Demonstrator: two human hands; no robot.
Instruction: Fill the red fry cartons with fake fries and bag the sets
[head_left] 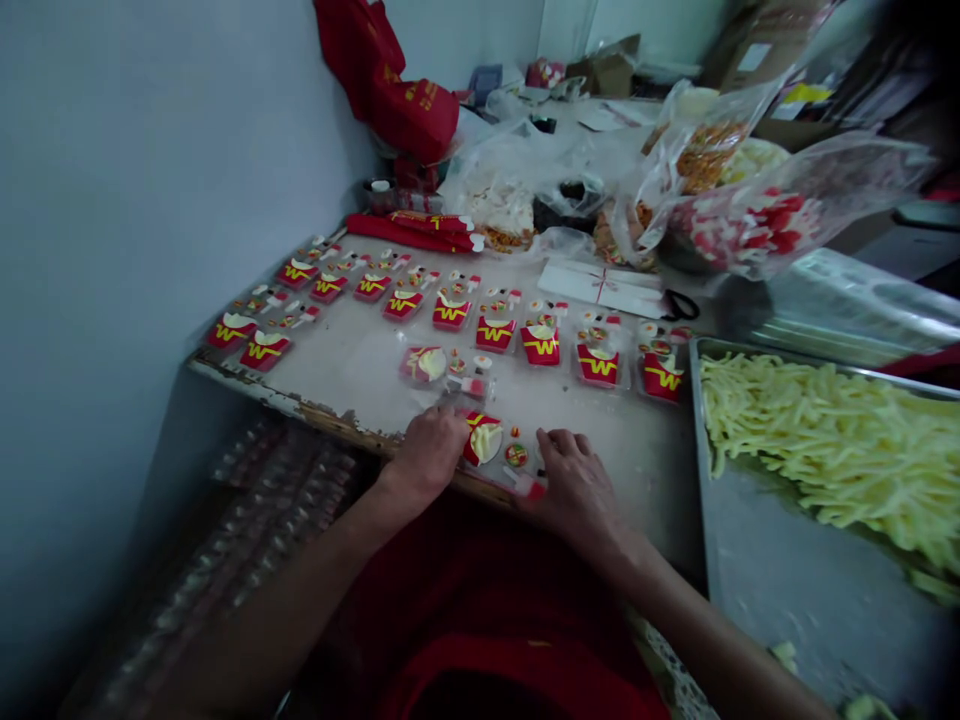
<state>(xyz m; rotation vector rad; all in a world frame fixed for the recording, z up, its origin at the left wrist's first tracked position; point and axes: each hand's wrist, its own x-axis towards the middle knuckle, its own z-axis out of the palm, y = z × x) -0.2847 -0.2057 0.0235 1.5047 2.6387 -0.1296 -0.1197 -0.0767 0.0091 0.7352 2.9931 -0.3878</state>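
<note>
The left hand [426, 452] and right hand [583, 487], two in all, grip one clear pack [486, 440] at its opposite ends, fingers partly hiding it, at the front edge of the counter [367, 360]. Just beyond lies one second pack [425, 363]. Eleven more packs [598, 368] lie farther out: nine in a row, two nearer at left. One metal tray [780, 560], cut off at right, bears uncountable pale strips [825, 430]. Behind, the clear bags [780, 220] overlap too much to count.
</note>
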